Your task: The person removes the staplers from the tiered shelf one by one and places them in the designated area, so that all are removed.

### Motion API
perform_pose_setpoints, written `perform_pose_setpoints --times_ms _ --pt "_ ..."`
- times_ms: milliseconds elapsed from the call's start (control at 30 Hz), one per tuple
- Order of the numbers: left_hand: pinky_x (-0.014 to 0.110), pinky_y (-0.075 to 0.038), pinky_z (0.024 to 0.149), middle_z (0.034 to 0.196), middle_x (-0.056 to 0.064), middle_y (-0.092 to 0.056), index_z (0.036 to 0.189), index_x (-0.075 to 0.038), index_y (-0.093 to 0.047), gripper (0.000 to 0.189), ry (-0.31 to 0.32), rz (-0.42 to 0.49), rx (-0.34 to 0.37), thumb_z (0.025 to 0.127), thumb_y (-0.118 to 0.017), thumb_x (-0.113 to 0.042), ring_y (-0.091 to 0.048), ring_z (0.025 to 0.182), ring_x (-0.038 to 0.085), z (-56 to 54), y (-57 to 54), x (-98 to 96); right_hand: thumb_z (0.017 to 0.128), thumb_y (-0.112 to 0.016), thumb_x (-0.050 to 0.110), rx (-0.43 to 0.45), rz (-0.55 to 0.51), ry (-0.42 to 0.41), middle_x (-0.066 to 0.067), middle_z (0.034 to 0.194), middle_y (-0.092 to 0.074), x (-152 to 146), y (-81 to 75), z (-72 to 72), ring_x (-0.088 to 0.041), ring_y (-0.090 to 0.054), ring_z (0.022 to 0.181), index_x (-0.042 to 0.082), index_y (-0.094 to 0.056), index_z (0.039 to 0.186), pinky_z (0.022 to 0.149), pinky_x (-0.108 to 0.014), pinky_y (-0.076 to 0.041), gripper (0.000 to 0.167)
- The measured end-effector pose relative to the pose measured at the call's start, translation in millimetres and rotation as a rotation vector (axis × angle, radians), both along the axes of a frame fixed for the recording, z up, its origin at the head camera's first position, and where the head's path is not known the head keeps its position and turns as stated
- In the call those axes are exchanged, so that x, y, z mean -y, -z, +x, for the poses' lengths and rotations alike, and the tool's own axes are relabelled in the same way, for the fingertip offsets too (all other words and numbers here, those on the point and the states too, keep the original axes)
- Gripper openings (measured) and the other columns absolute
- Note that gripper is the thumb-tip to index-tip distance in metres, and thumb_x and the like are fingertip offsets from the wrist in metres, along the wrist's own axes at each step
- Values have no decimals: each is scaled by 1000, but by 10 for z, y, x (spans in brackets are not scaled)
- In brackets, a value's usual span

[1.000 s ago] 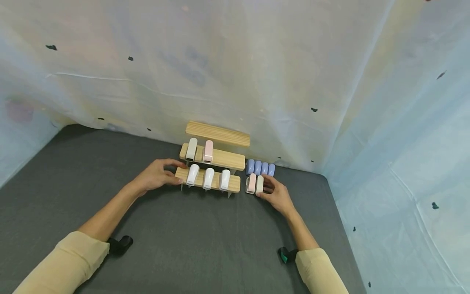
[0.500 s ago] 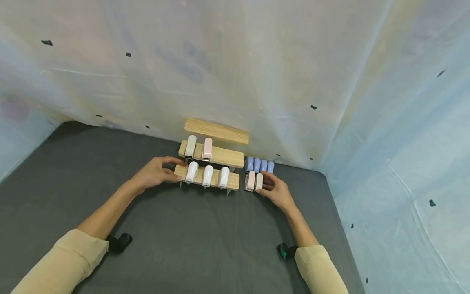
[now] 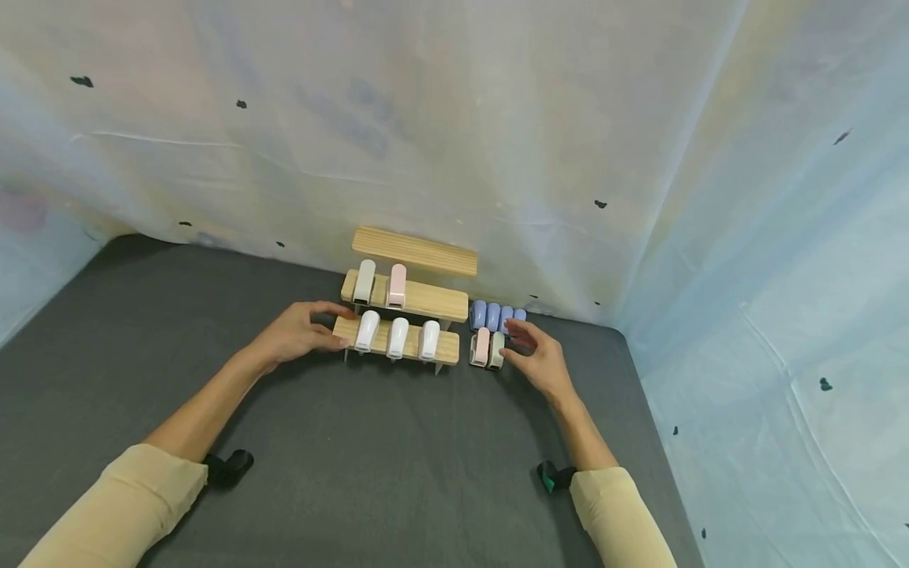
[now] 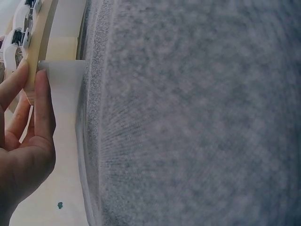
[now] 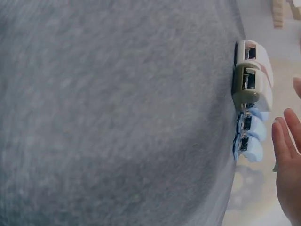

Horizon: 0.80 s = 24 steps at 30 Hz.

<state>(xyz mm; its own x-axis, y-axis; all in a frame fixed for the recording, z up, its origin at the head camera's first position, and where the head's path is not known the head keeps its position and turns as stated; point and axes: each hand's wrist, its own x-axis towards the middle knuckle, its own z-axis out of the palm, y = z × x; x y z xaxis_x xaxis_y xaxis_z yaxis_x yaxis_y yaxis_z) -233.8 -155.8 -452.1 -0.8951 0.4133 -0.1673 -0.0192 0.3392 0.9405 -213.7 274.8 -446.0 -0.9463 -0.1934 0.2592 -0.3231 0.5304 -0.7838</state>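
My left hand pinches the left end of the lowest wooden board of a stepped shelf; in the left wrist view thumb and fingers lie on either side of that board. Three white staplers stand along it. The middle board bears a grey stapler and a pink stapler. My right hand hovers with spread fingers just right of another grey stapler, holding nothing. Beside that one stands a second pink stapler, both on the dark table.
Several blue staplers stand in a row behind the pink and grey pair, against the wall sheet. The top board of the shelf carries nothing. Grey-black cloth covers the table.
My right hand has let go of the grey stapler and drawn slightly away to the right, its fingers spreading. My left hand keeps its hold on the board. The head view has shifted slightly.
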Motion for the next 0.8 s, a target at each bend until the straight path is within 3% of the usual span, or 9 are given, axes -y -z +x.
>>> perform_pose_setpoints --times_ms 133,300,433,667,800 --pt "48 -50 88 130 26 -58 143 -5 -50 62 -1 -4 6 89 -77 -19 -69 99 28 8 1 8 82 -74 -12 -28 -46 -13 -31 127 -60 137 -192 105 -50 -57 115 -7 -59 129 96 -57 -45 50" --pt "48 -50 88 131 25 -58 143 -6 -51 61 -4 -13 9 89 -77 -19 -69 98 27 15 -6 15 82 -74 -12 -41 -55 -26 -24 126 -63 266 -334 182 -48 -59 114 -7 -59 129 96 -51 -47 49" --pt "49 -50 89 132 26 -57 143 -6 -51 61 -2 -14 2 90 -76 -18 -69 99 27 20 -12 17 83 -75 -9 -60 -94 -68 -22 126 -63 324 -346 196 -41 -61 113 -7 -60 128 95 -52 -47 47" --pt "49 -50 89 131 25 -58 143 -5 -51 60 0 -10 0 90 -76 -19 -69 101 27 26 -24 8 81 -73 -15 -86 -161 -146 -25 125 -62 428 -333 223 -51 -57 112 -8 -59 128 94 -59 -45 49" --pt "50 -49 90 127 24 -61 143 -6 -51 61 -8 -13 9 89 -77 -20 -69 100 27 24 -30 3 80 -72 -18 -106 -179 -181 -27 125 -62 495 -335 240 -46 -59 111 -10 -58 128 93 -59 -46 50"
